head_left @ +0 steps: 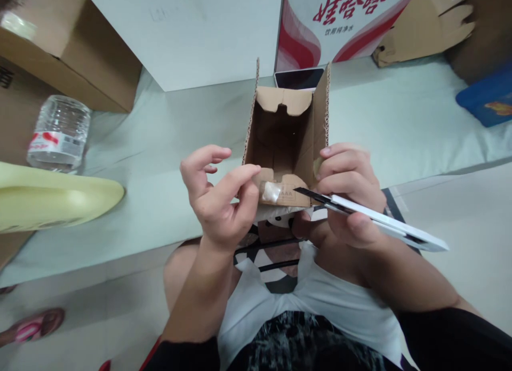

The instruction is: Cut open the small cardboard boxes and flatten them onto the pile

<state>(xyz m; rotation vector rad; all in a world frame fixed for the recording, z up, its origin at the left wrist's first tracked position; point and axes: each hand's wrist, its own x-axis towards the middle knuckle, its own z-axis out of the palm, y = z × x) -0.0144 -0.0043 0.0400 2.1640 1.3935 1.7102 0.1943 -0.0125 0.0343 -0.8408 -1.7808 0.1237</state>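
Observation:
A small brown cardboard box (285,142) stands in front of me with its top flaps up, and no contents can be made out in its dark inside. Clear tape (272,192) sticks to its near flap. At the near left corner, my left hand (224,203) has its bent fingers apart, one fingertip at the box edge, holding nothing. My right hand (352,192) grips a white utility knife (394,222), its dark blade out and pointing left across the near flap. Some of the right fingers rest against the box's right side.
A pale green cloth (172,163) covers the table. To the left are a water bottle (60,134), a yellow rounded object (60,195) and large cartons (92,56). A white and red carton (344,24) stands behind, with a dark flat device (299,79) before it. Far right is a blue packet (488,96).

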